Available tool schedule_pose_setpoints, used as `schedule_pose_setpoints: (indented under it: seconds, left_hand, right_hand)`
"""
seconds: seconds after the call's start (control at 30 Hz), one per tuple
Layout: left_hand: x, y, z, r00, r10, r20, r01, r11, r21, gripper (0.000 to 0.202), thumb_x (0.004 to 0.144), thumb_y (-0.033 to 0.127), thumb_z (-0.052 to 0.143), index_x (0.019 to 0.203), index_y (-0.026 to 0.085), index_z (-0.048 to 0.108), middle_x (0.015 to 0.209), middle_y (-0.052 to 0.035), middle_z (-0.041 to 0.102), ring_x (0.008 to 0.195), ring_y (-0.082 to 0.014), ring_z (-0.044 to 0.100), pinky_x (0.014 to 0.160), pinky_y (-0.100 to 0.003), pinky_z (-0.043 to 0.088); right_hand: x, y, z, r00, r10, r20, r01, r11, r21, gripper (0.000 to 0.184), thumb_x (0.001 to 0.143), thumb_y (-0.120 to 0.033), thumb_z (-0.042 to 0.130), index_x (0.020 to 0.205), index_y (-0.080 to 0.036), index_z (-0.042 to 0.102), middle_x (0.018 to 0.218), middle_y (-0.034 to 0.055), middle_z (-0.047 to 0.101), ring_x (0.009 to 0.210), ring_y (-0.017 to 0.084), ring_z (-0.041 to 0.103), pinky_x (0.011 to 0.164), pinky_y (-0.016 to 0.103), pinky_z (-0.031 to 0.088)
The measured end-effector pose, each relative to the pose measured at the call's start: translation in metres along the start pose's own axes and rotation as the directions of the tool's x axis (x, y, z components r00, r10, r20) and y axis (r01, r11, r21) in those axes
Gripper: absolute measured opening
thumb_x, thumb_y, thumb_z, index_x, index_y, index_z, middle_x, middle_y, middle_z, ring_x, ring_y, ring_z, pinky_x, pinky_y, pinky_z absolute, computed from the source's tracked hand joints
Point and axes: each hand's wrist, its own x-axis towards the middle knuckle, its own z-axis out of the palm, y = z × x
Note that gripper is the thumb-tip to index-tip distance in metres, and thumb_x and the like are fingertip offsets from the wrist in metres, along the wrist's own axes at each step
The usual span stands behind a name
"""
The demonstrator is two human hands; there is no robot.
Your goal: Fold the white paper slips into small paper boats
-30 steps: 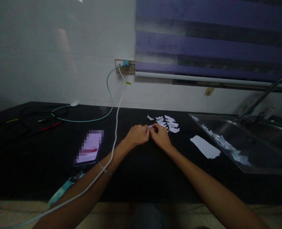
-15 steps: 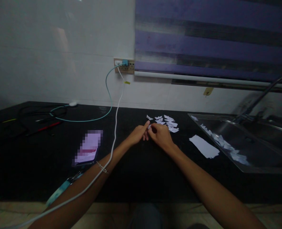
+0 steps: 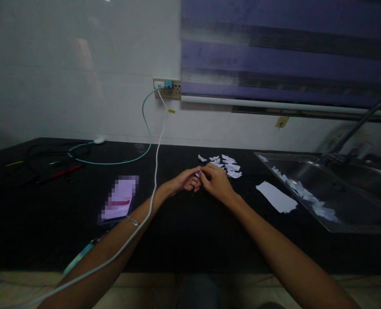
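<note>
My left hand [image 3: 188, 180] and my right hand [image 3: 215, 182] meet over the black counter, fingertips together. Between them a small piece of white folded paper [image 3: 198, 174] shows, mostly hidden by the fingers. The left thumb and curled fingers hold it from one side, while the right thumb and forefinger pinch it from the other. Just behind my right hand lie several small folded paper pieces [image 3: 232, 167], shaped like little boats. Further right is a stack of white paper slips [image 3: 276, 197], flat on the counter.
A steel sink [image 3: 354, 201] with a tap [image 3: 354, 133] is at the right, more folded papers [image 3: 306, 195] along its edge. At left lie a phone [image 3: 119, 199], a lanyard [image 3: 79, 257] and dark cables [image 3: 45, 154]. A white cable [image 3: 155, 184] crosses over my left forearm.
My left hand has turned and dropped slightly, its thumb now bent lower beside the paper and its fingers more in view. My right hand keeps its pinch, with a slight shift.
</note>
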Motion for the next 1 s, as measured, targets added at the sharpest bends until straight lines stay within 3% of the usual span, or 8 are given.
schedule_pose_setpoints:
  seconds: [0.13,0.23,0.33,0.47,0.6,0.83,0.9,1.0]
  left_hand:
    - [-0.004,0.004,0.001,0.997,0.075,-0.036,-0.070,0.991,0.114,0.042,0.088,0.057,0.056,0.086,0.015,0.057,0.063,0.0016,0.055,0.050,-0.0088,0.053,0.043,-0.018,0.030]
    - [-0.009,0.008,0.004,0.988,0.153,-0.015,-0.141,0.938,0.318,0.049,0.085,0.063,0.057,0.080,0.014,0.058,0.059,0.0021,0.054,0.046,-0.0070,0.048,0.041,-0.018,0.026]
    - [-0.016,0.014,0.009,0.979,0.202,0.023,-0.187,0.848,0.496,0.057,0.087,0.068,0.051,0.072,0.014,0.059,0.057,-0.0004,0.058,0.045,-0.0070,0.047,0.044,-0.020,0.031]
    - [-0.023,0.020,0.015,0.973,0.223,0.055,-0.211,0.778,0.591,0.062,0.088,0.070,0.046,0.066,0.014,0.060,0.056,-0.0029,0.062,0.047,-0.0083,0.050,0.047,-0.021,0.032]
    - [-0.025,0.022,0.017,0.974,0.212,0.075,-0.213,0.761,0.613,0.062,0.092,0.067,0.042,0.070,0.013,0.063,0.054,-0.0037,0.063,0.048,-0.0095,0.053,0.048,-0.021,0.034]
    - [-0.023,0.021,0.013,0.991,0.132,0.001,-0.111,0.825,0.554,0.048,0.091,0.056,0.049,0.078,0.013,0.064,0.050,0.0011,0.057,0.039,-0.0076,0.042,0.042,-0.021,0.026]
    - [-0.023,0.021,0.014,0.983,0.178,-0.051,-0.113,0.796,0.595,0.049,0.094,0.056,0.043,0.083,0.013,0.065,0.050,0.0020,0.055,0.041,-0.0087,0.044,0.044,-0.021,0.029]
    - [-0.023,0.020,0.017,0.931,0.335,-0.144,-0.126,0.665,0.736,0.049,0.097,0.053,0.038,0.083,0.014,0.065,0.056,0.0011,0.056,0.051,-0.0111,0.050,0.051,-0.022,0.036]
  right_hand:
    - [0.003,0.017,0.006,0.988,0.153,-0.014,-0.142,0.941,0.306,0.021,0.090,-0.022,0.053,0.095,-0.019,0.073,0.090,0.0065,0.070,0.086,0.020,0.063,0.077,0.032,0.048]
    - [0.005,0.028,0.011,0.957,0.275,0.092,-0.282,0.812,0.511,0.020,0.087,-0.032,0.057,0.089,-0.018,0.073,0.085,0.0053,0.071,0.079,0.019,0.063,0.070,0.031,0.049]
    - [0.006,0.032,0.012,0.933,0.293,0.210,-0.359,0.695,0.623,0.018,0.080,-0.035,0.067,0.082,-0.017,0.071,0.074,0.0027,0.068,0.066,0.015,0.059,0.063,0.028,0.046]
    - [0.006,0.031,0.008,0.911,0.300,0.284,-0.412,0.607,0.680,0.017,0.074,-0.033,0.072,0.078,-0.017,0.070,0.064,-0.0001,0.063,0.058,0.012,0.054,0.059,0.027,0.043]
    - [0.006,0.029,0.007,0.915,0.278,0.291,-0.403,0.634,0.660,0.014,0.073,-0.030,0.071,0.073,-0.016,0.068,0.061,0.0002,0.062,0.057,0.013,0.055,0.059,0.028,0.043]
    - [0.006,0.029,0.014,0.908,0.339,0.247,-0.413,0.625,0.662,0.018,0.070,-0.035,0.071,0.072,-0.017,0.066,0.063,0.0003,0.063,0.058,0.013,0.056,0.060,0.028,0.044]
    - [0.006,0.030,0.017,0.904,0.364,0.225,-0.413,0.606,0.680,0.021,0.070,-0.037,0.072,0.073,-0.017,0.066,0.064,0.0005,0.063,0.059,0.013,0.056,0.059,0.028,0.044]
    - [0.005,0.031,0.021,0.890,0.415,0.190,-0.421,0.583,0.695,0.026,0.069,-0.041,0.074,0.074,-0.017,0.067,0.068,0.0012,0.064,0.060,0.013,0.055,0.057,0.027,0.043]
